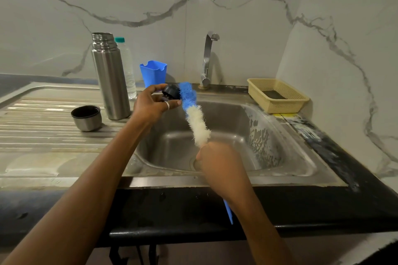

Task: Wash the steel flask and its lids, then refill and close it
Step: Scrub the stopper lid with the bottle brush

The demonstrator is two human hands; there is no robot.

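Left hand (pixel 153 101) around black lid (pixel 171 92)

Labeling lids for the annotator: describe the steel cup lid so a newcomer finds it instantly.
Start at the sink and look left to the ribbed drainboard. The tall steel flask stands there, and the cup lid sits just left of its base. It is the short steel cup, mouth up, dark inside; the other lid is black and in the left hand.
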